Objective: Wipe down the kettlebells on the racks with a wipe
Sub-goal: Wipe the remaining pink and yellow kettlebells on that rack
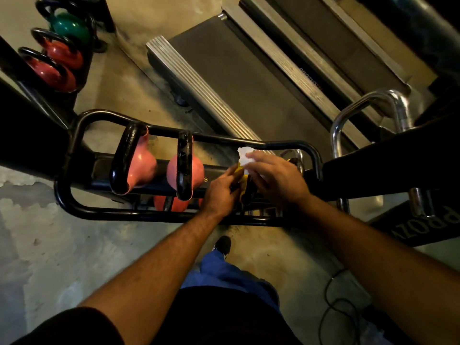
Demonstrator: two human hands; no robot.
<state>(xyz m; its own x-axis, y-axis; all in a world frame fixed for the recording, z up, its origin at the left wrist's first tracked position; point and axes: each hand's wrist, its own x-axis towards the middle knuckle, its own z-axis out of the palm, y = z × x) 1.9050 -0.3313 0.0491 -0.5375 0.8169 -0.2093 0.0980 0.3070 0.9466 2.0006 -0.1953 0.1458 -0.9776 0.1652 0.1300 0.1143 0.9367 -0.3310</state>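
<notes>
Yellow kettlebell [242, 181] sits right on near rack [74, 205], beside 2 pink kettlebells [185, 170]. Left hand [221, 190] steadies it, fingers straight; right hand [276, 175] presses white wipe [245, 155] on top, grip unclear. Advice: brace firmly, wipe handle and body fully.

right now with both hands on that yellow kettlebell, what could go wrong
1. The left hand and right hand crowd the yellow kettlebell between the rack bars; fingers might get pinched if it shifts.
2. The white wipe is held only under the right hand and may slip down through the rack.
3. The person's shoe sits below the rack edge, so a dropped bell could land near it.
</notes>
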